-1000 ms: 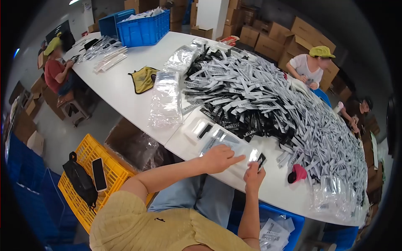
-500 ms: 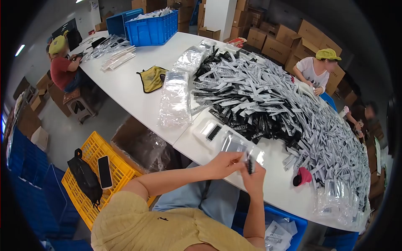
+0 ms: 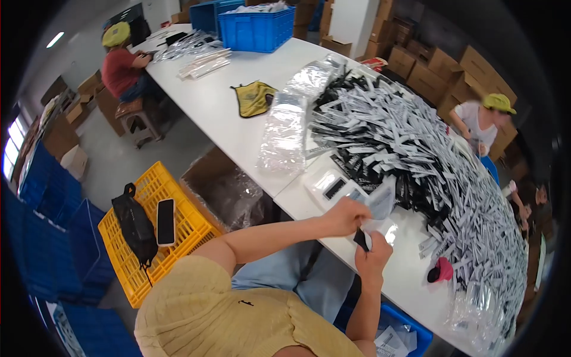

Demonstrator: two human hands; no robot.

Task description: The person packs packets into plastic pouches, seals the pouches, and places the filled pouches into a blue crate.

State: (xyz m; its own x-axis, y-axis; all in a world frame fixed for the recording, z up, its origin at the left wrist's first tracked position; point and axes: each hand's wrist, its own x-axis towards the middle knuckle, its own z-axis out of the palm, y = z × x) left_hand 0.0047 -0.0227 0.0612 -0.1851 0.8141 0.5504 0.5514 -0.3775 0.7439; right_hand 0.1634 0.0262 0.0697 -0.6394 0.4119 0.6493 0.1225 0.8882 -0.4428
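Note:
My left hand is closed in a pinch on a clear plastic bag, which stands up from the table edge. Just below it, my right hand grips a small black-and-white packet, thumb uppermost. The two hands are close together. Beside them on the table lies a stack of clear bags with a black label. Beyond, a large heap of narrow black and white printed packets spreads across the table.
Flat clear bags and a yellow cloth lie further left. A pink-and-black item sits to the right. A blue bin stands below; a yellow crate holds a phone and pouch. Other people sit around the table.
The view has shifted, so the table appears further right. A clear bag now stands raised at my left hand, and my hands have moved slightly apart. The black-and-white packet stays in my right hand.

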